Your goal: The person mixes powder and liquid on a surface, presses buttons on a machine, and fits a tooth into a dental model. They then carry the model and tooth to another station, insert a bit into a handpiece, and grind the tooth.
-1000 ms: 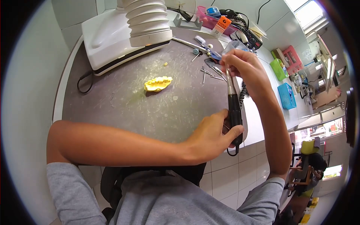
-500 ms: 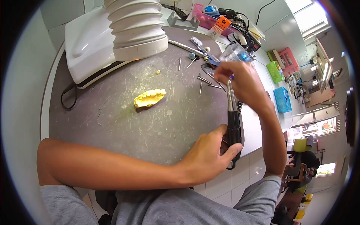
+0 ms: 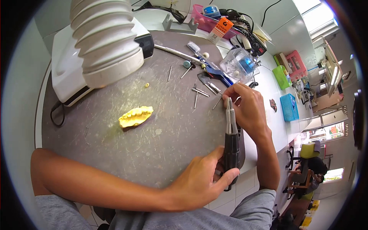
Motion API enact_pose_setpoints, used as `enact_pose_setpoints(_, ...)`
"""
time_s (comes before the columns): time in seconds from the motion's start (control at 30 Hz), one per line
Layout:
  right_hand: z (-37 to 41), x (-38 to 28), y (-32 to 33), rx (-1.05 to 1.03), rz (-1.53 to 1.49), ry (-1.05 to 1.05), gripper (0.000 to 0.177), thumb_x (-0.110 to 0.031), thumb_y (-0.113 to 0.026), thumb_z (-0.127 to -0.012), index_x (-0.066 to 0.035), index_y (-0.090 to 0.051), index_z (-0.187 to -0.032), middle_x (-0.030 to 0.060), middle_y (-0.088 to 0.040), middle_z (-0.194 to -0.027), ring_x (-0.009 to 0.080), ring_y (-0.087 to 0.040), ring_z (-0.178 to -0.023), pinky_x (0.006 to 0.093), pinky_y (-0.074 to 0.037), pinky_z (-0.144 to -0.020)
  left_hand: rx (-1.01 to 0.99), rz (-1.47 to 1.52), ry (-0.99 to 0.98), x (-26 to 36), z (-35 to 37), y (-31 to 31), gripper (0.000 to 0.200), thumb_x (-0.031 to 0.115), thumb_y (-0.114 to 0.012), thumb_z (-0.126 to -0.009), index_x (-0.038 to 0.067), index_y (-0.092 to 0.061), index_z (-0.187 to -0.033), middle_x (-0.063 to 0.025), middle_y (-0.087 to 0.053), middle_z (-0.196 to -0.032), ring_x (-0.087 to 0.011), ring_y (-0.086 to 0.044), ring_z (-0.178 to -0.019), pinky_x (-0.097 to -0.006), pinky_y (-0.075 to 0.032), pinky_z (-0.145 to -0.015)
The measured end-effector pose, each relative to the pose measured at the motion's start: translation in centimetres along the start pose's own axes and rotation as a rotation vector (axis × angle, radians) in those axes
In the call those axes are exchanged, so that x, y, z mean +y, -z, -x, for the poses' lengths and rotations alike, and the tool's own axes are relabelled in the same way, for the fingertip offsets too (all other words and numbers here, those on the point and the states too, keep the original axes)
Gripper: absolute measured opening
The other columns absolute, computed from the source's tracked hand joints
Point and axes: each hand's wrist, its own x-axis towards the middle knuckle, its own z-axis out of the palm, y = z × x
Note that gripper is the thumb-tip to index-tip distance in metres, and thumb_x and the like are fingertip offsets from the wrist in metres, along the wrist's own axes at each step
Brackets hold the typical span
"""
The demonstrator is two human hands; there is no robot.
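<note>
My left hand (image 3: 201,177) is wrapped around the black body of a handheld rotary handpiece (image 3: 231,147), whose metal nose points away from me. At that tip, the fingers of my right hand (image 3: 248,109) are pinched together; what they hold, if anything, is hidden. Several thin metal burs (image 3: 196,99) lie on the grey work mat just left of my right hand. A yellow dental model (image 3: 135,117) with a row of teeth rests on the mat further left, and a small yellow crown-like piece (image 3: 147,85) sits beyond it.
A ribbed white suction hose (image 3: 107,42) hangs over the mat beside a white machine (image 3: 73,65). A brush (image 3: 194,47), a clear plastic box (image 3: 239,63) and a pink basket (image 3: 203,17) stand at the back. A blue basket (image 3: 289,107) is to the right.
My right hand has come down and closer to the handpiece tip. The handpiece and my left hand have shifted slightly down and left in view, as have the model and table with the camera's turn.
</note>
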Motion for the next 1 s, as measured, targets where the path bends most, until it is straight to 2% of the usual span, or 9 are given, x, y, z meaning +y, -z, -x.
enact_pose_setpoints(0.1, 0.4, 0.8, -0.4, 0.102, -0.257, 0.022, 0.008, -0.006, -0.068, -0.083, 0.001, -0.066, -0.086, 0.0104, -0.067, -0.076, 0.0182, -0.067, -0.068, 0.0295, -0.053, -0.063, -0.024, 0.022, 0.041, 0.1, 0.0, 0.0, 0.032, 0.019, -0.065, -0.094, -0.003, -0.051, -0.113, -0.0182, -0.068, -0.087, -0.0282, -0.070, -0.078, -0.0384, -0.055, -0.069)
enact_pose_setpoints(0.2, 1.1, 1.3, -0.8, 0.095, -0.620, -0.074, 0.004, 0.000, -0.066, -0.085, 0.002, -0.063, -0.088, 0.0057, -0.068, -0.080, 0.0107, -0.069, -0.081, 0.0247, -0.055, -0.071, -0.049, 0.071, 0.088, 0.3, 0.1, 0.2, 0.034, 0.020, -0.063, -0.095, -0.004, -0.050, -0.115, -0.0179, -0.068, -0.090, -0.0283, -0.070, -0.081, -0.0385, -0.056, -0.073)
enact_pose_setpoints(0.33, 1.8, 0.7, 0.4, 0.108, -0.857, -0.146, 0.010, 0.003, -0.065, -0.087, 0.003, -0.060, -0.095, 0.0068, -0.068, -0.088, 0.0123, -0.069, -0.087, 0.0248, -0.057, -0.077, -0.090, 0.044, 0.119, 1.1, 0.1, 0.6, 0.035, 0.020, -0.063, -0.096, -0.004, -0.049, -0.117, -0.0182, -0.068, -0.093, -0.0280, -0.071, -0.082, -0.0380, -0.057, -0.075)
enact_pose_setpoints(0.4, 2.1, 0.6, 0.8, 0.117, -0.910, -0.129, 0.015, 0.003, -0.064, -0.088, 0.003, -0.057, -0.101, 0.0097, -0.067, -0.095, 0.0147, -0.070, -0.090, 0.0252, -0.057, -0.079, -0.182, 0.061, 0.316, 1.8, 0.0, 0.9, 0.040, 0.015, -0.061, -0.097, -0.003, -0.045, -0.129, -0.0156, -0.064, -0.118, -0.0208, -0.064, -0.112, -0.0345, -0.053, -0.097)
enact_pose_setpoints(0.6, 2.5, 0.3, 1.5, 0.106, -0.991, -0.121, 0.028, 0.003, -0.064, -0.089, 0.006, -0.057, -0.116, 0.0102, -0.067, -0.096, 0.0164, -0.070, -0.093, 0.0249, -0.058, -0.079, -0.190, 0.031, 0.350, 1.9, -0.1, 0.9, 0.040, 0.015, -0.061, -0.098, -0.003, -0.045, -0.129, -0.0149, -0.064, -0.118, -0.0206, -0.064, -0.112, -0.0336, -0.052, -0.098)
enact_pose_setpoints(0.8, 2.5, 1.0, 0.6, 0.101, -0.858, -0.067, 0.025, 0.000, -0.069, -0.086, 0.002, -0.065, -0.111, 0.0087, -0.069, -0.093, 0.0130, -0.069, -0.083, 0.0251, -0.057, -0.073, -0.223, 0.009, 0.328, 2.1, -0.2, 1.0, 0.043, 0.014, -0.062, -0.097, -0.003, -0.044, -0.131, -0.0158, -0.063, -0.119, -0.0207, -0.063, -0.113, -0.0349, -0.052, -0.099)
enact_pose_setpoints(0.87, 2.2, 1.2, 0.7, -0.048, -0.446, 0.056, 0.021, -0.003, -0.072, -0.084, -0.002, -0.069, -0.105, 0.0077, -0.070, -0.091, 0.0126, -0.068, -0.075, 0.0261, -0.055, -0.067, -0.212, 0.048, 0.315, 2.1, -0.1, 0.9, 0.043, 0.014, -0.062, -0.096, -0.004, -0.043, -0.131, -0.0159, -0.063, -0.119, -0.0205, -0.063, -0.112, -0.0351, -0.051, -0.100)
enact_pose_setpoints(0.93, 2.0, 1.1, 0.4, -0.052, -0.390, 0.073, 0.017, -0.005, -0.073, -0.084, -0.003, -0.070, -0.101, 0.0079, -0.069, -0.085, 0.0161, -0.068, -0.069, 0.0280, -0.053, -0.062, -0.202, 0.088, 0.298, 2.3, -0.1, 0.9, 0.044, 0.013, -0.063, -0.096, -0.004, -0.043, -0.132, -0.0159, -0.063, -0.119, -0.0204, -0.063, -0.112, -0.0353, -0.051, -0.100)
enact_pose_setpoints(1.0, 1.3, 0.9, 0.3, 0.075, -0.168, 0.146, 0.014, -0.006, -0.072, -0.085, -0.003, -0.070, -0.098, 0.0080, -0.067, -0.079, 0.0188, -0.066, -0.065, 0.0302, -0.052, -0.059, -0.230, 0.064, 0.290, 2.4, -0.2, 1.0, 0.044, 0.012, -0.062, -0.096, -0.005, -0.043, -0.131, -0.0152, -0.063, -0.116, -0.0197, -0.064, -0.110, -0.0347, -0.052, -0.099)
